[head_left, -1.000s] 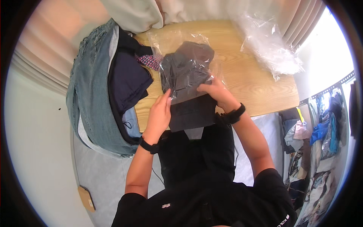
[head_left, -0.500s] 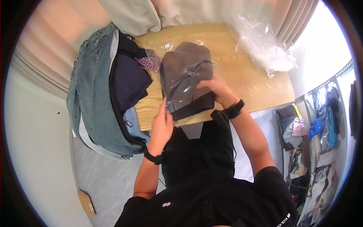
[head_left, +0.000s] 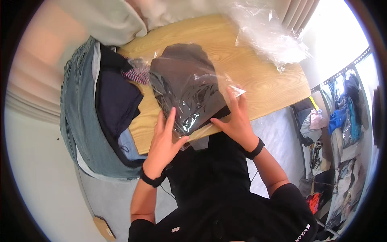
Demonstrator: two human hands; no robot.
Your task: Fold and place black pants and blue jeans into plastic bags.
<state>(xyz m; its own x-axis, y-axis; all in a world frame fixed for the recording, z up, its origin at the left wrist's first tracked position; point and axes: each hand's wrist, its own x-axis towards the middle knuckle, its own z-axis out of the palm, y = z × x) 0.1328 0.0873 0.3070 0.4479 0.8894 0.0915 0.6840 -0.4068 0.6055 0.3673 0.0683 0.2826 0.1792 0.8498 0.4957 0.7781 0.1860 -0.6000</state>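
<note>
A folded dark grey-brown garment with a black band [head_left: 187, 74] lies inside a clear plastic bag [head_left: 189, 117] near the table's front edge. At the bag's near left corner my left hand [head_left: 163, 141] is open, its fingers spread over the film and its thumb stretched out toward the right. My right hand [head_left: 238, 123] touches the bag's right side, also open, with thumb and fingers wide apart. Its thumb rests by the black band and its fingertips are beside a shiny, raised piece of film. Both wrists wear black bands.
The garment lies on a wooden table [head_left: 266, 92]. Blue jeans [head_left: 86, 117] and dark folded clothing [head_left: 117, 103] are heaped at the left, beside a pink-dotted item [head_left: 137, 75]. Clear plastic bags [head_left: 266, 40] are piled at the far right. Shelves of clothes [head_left: 338, 125] stand to the right.
My right hand has come off the garment's top to the bag's right side, fingers spreading. My left hand's fingers have spread over the near corner. The black band now shows less.
</note>
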